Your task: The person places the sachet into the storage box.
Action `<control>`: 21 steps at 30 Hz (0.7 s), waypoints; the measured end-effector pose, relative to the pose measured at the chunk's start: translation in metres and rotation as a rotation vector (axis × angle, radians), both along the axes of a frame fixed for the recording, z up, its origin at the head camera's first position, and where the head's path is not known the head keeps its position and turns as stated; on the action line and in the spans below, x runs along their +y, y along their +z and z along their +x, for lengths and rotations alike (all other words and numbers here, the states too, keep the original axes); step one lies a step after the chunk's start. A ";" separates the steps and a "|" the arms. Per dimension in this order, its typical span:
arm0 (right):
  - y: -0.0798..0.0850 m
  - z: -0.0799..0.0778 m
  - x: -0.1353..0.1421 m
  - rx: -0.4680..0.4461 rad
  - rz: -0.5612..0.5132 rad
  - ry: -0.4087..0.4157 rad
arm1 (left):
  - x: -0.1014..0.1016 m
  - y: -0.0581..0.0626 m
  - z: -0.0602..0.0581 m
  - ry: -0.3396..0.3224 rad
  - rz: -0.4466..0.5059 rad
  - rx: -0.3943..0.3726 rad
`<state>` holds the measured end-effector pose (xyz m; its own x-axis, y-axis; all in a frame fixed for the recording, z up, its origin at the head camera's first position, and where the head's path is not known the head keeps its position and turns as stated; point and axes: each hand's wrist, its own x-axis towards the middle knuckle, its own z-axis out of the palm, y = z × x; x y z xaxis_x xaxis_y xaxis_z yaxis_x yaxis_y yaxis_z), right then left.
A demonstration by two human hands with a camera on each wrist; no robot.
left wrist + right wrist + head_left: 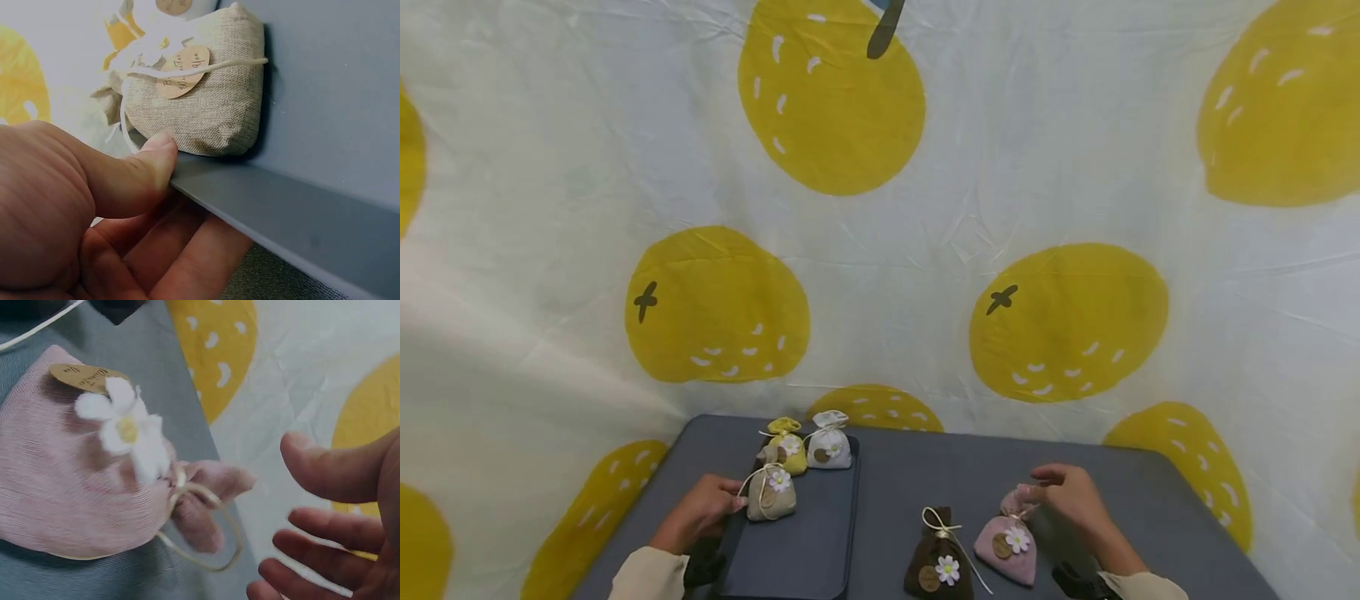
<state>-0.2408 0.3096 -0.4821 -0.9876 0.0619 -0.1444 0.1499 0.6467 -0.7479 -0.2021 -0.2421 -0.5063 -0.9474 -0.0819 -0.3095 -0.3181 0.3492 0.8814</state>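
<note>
My left hand (706,508) pinches the left rim of a dark grey tray (300,215), thumb inside the wall and fingers outside it. Beside that thumb a beige linen drawstring pouch (772,493) with a white flower and round tag sits in the tray. Behind it stand a yellow pouch (788,454) and a white pouch (829,446). My right hand (1071,497) is at the tied neck of a pink pouch (81,481). In the right wrist view its fingers are spread, with a gap between them and the pouch.
A dark brown pouch (938,557) with a cream cord lies on the grey table (1120,517), between the tray and the pink pouch. A white cloth (880,225) printed with yellow fruit hangs behind the table and along its sides.
</note>
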 end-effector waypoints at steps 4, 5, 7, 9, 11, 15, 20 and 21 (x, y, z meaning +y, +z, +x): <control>-0.012 0.006 0.008 -0.028 -0.038 -0.072 | -0.003 0.000 0.000 0.015 -0.022 -0.026; -0.014 0.009 0.009 -0.054 -0.062 -0.093 | -0.003 0.000 0.000 0.022 -0.028 -0.036; -0.021 0.015 0.010 -0.109 -0.122 -0.112 | -0.004 -0.001 0.000 0.016 -0.036 -0.050; -0.029 0.021 0.011 -0.183 -0.188 -0.130 | -0.003 -0.002 0.000 0.032 -0.033 -0.054; -0.037 0.026 0.008 -0.233 -0.220 -0.133 | -0.002 -0.001 0.000 0.043 -0.028 -0.051; -0.045 0.031 0.003 -0.270 -0.272 0.005 | -0.001 -0.001 0.000 0.059 -0.010 -0.040; -0.048 0.033 0.003 -0.175 -0.205 0.198 | -0.001 -0.003 0.000 0.047 -0.002 -0.051; -0.048 0.033 0.002 -0.154 -0.172 0.198 | -0.001 -0.003 0.000 0.043 0.002 -0.050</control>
